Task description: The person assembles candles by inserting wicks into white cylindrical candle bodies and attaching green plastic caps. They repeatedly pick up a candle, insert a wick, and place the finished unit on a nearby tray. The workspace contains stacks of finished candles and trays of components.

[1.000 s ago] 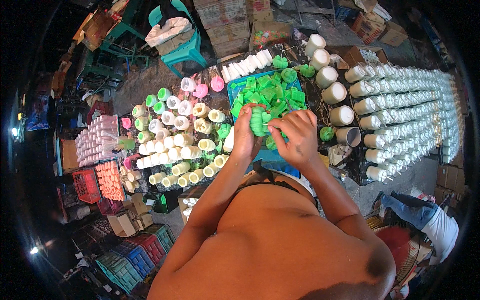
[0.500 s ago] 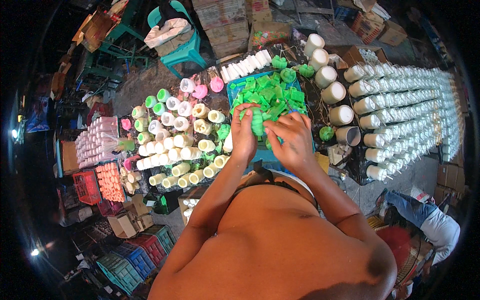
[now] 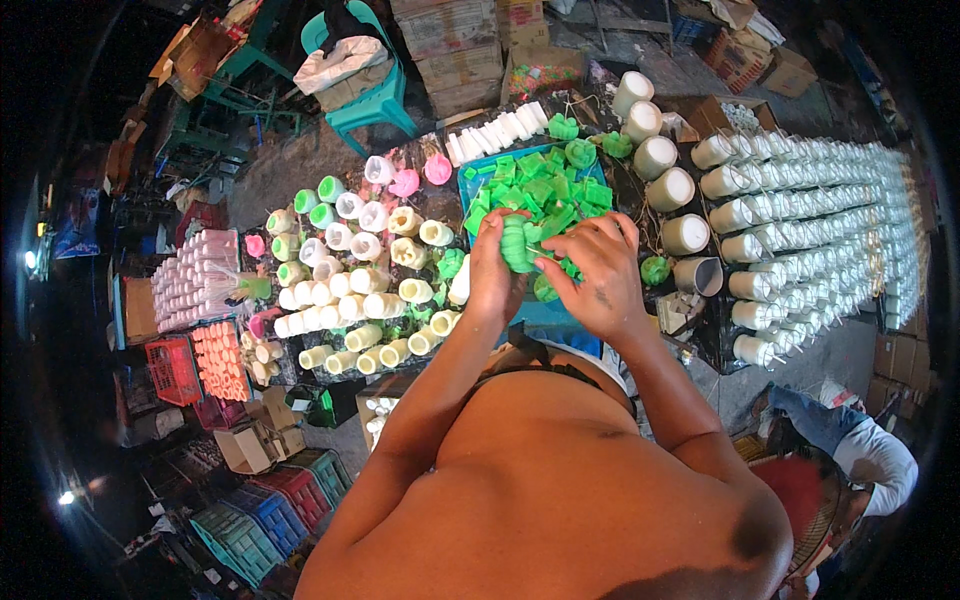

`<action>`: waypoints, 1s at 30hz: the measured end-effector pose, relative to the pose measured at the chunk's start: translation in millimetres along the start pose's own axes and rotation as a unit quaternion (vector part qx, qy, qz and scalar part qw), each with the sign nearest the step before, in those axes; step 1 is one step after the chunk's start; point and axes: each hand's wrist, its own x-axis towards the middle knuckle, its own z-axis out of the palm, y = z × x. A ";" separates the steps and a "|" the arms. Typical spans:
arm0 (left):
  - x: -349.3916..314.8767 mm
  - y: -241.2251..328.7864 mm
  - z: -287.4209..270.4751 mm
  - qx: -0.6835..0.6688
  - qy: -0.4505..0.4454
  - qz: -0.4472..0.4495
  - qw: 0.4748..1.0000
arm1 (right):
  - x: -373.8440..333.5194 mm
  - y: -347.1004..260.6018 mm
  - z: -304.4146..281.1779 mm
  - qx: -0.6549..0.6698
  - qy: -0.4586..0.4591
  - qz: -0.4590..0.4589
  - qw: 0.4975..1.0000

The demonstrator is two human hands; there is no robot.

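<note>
Currently, in the head view, I find the ribbed green wax piece held over the near left part of the blue tray. The left hand grasps it around its left side. The right hand is bent toward the opposite side, thumb and forefinger just beside the ribs; I cannot tell whether they pinch anything. Green chunks lie heaped in the blue tray; white rods are lined up beyond it, and pale cups sit to its left.

For sound handling, I would steady the piece with the left hand, grip lightly to spare the ribs, and work with the right fingertips only, above the blue tray so that scraps drop into it. I judge the wax easily marked.

Limits: the left hand covers one flank of the piece, its underside is out of sight, and the hands mask the nearer part of the blue tray. Fine contact at the right fingertips is too small to resolve.
</note>
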 end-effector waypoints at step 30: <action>28.6 -36.5 -25.6 -0.070 -0.059 -0.208 0.974 | -33.2 38.9 63.0 0.183 -0.052 0.247 0.950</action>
